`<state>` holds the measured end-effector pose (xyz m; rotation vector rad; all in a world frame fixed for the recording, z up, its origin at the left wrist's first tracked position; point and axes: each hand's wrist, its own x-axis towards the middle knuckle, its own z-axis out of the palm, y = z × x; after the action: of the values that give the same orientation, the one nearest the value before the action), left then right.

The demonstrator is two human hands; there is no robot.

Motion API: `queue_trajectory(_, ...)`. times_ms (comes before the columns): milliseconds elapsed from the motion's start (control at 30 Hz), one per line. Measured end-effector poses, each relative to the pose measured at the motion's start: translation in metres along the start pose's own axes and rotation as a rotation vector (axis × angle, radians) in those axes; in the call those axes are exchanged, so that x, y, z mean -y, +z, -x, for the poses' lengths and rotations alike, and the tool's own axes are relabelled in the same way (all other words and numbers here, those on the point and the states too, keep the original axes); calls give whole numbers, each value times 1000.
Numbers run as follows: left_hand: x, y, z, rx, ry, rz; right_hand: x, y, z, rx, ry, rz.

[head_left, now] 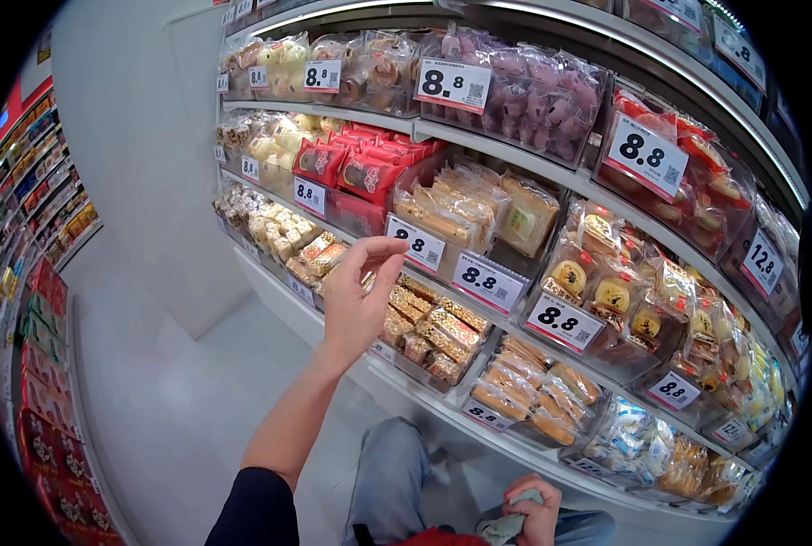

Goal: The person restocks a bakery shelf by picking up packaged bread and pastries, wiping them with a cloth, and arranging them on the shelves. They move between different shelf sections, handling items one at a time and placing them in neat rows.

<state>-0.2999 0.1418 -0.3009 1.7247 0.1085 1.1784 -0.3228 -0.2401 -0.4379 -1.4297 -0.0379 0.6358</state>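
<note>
Nearest to the eye, above the blue jeans [388, 482], the right hand [535, 511] has its fingers curled around a grey-green thing [517, 525], which looks soft and crumpled; I cannot tell what it is. The left hand [356, 305] is raised in front of the shelf, its fingers bent loosely, the thumb near the forefinger, and I see nothing between them. I judge that the step in hand is a reach toward the packed sweets; to take a packet, the fingers would need to spread and go in over the clear bin wall.

Just behind the left hand, in the lowest row, lie the nut bars [454, 338], blocky and grainy, in shiny wrap. Above them are the bread packets [460, 200], flat, pale and soft-looking, with a white price tag [488, 280] in front. Beside these, the red packets [369, 173] are smooth and glossy. Higher up, the purple packets [515, 86] look lumpy under thin film. Farther away stand a smooth white wall [119, 164] and another shelf [37, 173] with colourful goods
</note>
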Motion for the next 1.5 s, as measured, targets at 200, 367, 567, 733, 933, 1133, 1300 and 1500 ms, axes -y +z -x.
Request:
queue_trajectory(200,-1,3,26,58,123,-40,-16,1,-12,131,-135,28)
queue_trajectory(367,55,21,159,204,-494,261,-70,-19,-27,-66,19,335)
queue_trajectory(567,121,46,278,374,-1180,362,-165,-107,-47,-373,189,307)
queue_trajectory(733,161,72,288,184,-1273,510,-198,-145,-24,-514,241,323)
queue_trajectory(933,191,99,291,101,-1292,683,-180,-153,25,-555,200,196)
queue_trajectory(1133,200,119,296,-29,-1267,683,-167,-145,74,-596,169,164)
queue_trajectory(1300,196,119,308,-26,-1285,525,-189,-162,72,-691,195,51)
queue_trajectory(1500,158,86,323,-40,-1287,494,-191,-153,46,-631,102,-24)
